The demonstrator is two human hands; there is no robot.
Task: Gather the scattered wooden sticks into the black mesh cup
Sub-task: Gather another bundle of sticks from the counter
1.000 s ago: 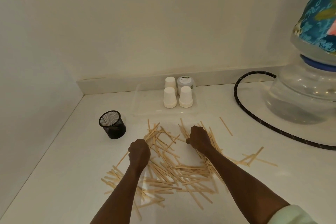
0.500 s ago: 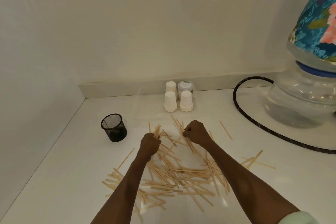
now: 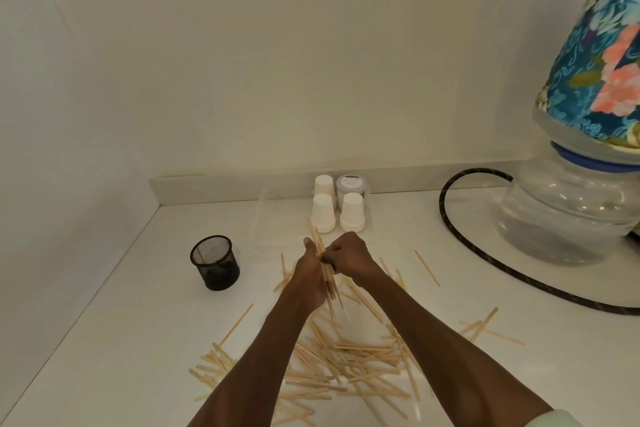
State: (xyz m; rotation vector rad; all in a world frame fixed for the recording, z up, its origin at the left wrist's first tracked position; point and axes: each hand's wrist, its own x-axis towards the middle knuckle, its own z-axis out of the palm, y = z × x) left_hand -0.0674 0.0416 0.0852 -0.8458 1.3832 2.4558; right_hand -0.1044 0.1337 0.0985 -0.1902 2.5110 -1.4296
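A bundle of wooden sticks (image 3: pixel 323 270) stands nearly upright between the two hands above the middle of the bench (image 3: pixel 104 340), its top ends fanning out just in front of the white paper cups (image 3: pixel 337 211). The left hand (image 3: pixel 308 274) has its fingers curled round the bundle, and the right hand (image 3: pixel 349 258) pinches the same sticks from the other side. Most of the scattered sticks (image 3: pixel 346 367) lie in a loose heap toward the near edge, with stray ones off to the right and left. The black mesh cup (image 3: pixel 215 267) stands apart to the left, toward the left edge, and seems to hold a few sticks already. The bundle looks uneven, so sticks could slip out on the way across, or catch on the cup's rim and tip the light cup over. Behind, a clear plastic tray (image 3: pixel 263 215) lies near the back edge; a black hose (image 3: pixel 450 218) curls toward a water bottle (image 3: pixel 568 211) under a floral cover (image 3: pixel 602 55) at the right. Nothing stands between the hands and the cup.
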